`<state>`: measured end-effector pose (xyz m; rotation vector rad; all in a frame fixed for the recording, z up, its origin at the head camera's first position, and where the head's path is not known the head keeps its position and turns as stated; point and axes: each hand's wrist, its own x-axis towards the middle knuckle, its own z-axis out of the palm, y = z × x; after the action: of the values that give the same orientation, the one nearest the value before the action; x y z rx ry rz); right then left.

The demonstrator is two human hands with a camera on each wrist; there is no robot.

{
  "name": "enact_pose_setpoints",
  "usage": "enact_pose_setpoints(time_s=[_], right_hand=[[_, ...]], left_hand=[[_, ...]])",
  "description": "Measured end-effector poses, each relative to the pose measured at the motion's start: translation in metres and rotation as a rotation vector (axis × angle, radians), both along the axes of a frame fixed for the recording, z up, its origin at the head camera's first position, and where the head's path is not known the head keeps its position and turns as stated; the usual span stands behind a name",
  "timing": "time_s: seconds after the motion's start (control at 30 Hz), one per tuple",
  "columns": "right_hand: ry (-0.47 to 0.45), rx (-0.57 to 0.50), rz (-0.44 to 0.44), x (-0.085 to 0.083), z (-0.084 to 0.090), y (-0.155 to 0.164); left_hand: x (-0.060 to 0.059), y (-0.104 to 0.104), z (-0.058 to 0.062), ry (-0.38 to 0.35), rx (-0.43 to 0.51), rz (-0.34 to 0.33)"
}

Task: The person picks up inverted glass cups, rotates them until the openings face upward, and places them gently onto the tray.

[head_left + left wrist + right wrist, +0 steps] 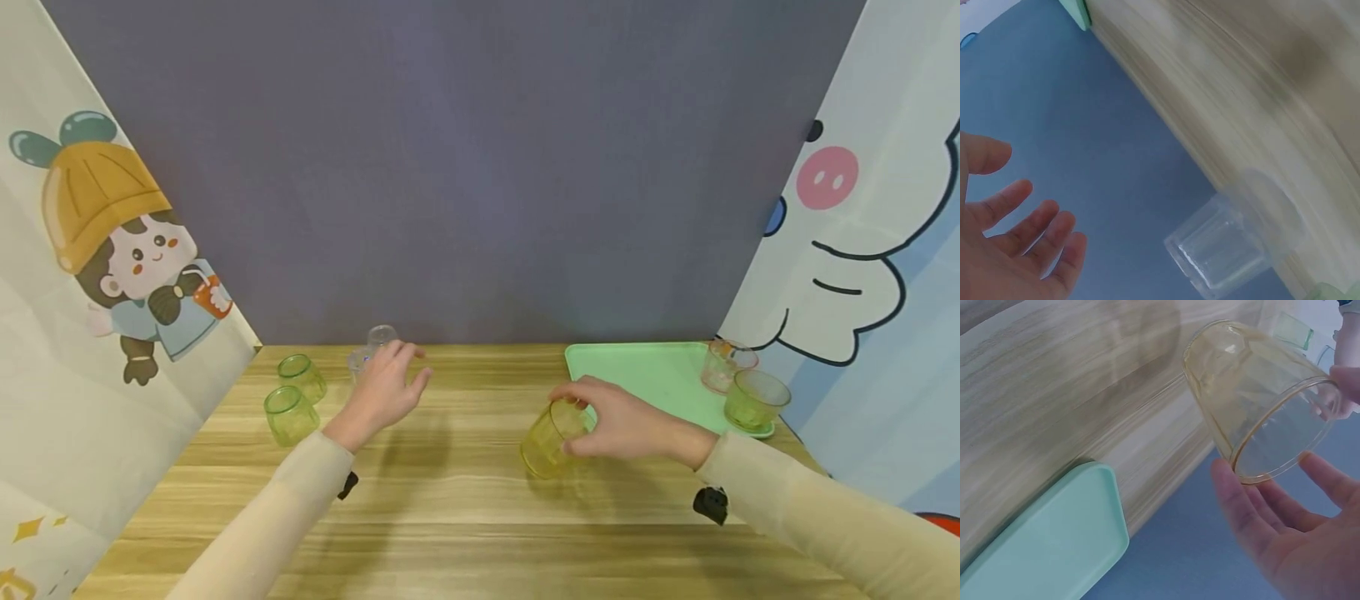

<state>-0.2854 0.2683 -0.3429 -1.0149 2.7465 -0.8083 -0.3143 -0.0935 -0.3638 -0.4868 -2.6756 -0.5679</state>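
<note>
right hand (626, 427), wooden table (450, 500), grey backdrop (465, 167)

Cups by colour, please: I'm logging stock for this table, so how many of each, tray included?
Green cups: 3
Yellow cup: 1
Clear cups: 2
Pink cup: 1
Total: 7 cups

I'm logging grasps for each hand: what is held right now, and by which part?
The right hand grips the yellow cup at its rim. The left hand holds nothing.
</note>
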Motion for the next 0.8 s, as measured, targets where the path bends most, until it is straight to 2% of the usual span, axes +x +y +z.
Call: enact_pose_setpoints(time_s=[0.23,0.47,0.8], right_hand=[[0.021,0.05,-0.001,0.001,0.0,0.0],[0.05,0.107,-0.002,0.001,0.002,-0.003],[0.069,0.236,-0.023,0.005,0.005,-0.002]], left_hand=[[-0.006,-0.008,-0.004,0.026,-0.058,0.02],[-0.008,-0.013,-0.007,0.038,-0.142,0.056],[-0.012,-0.018,-0.007,0.065,-0.23,0.093]])
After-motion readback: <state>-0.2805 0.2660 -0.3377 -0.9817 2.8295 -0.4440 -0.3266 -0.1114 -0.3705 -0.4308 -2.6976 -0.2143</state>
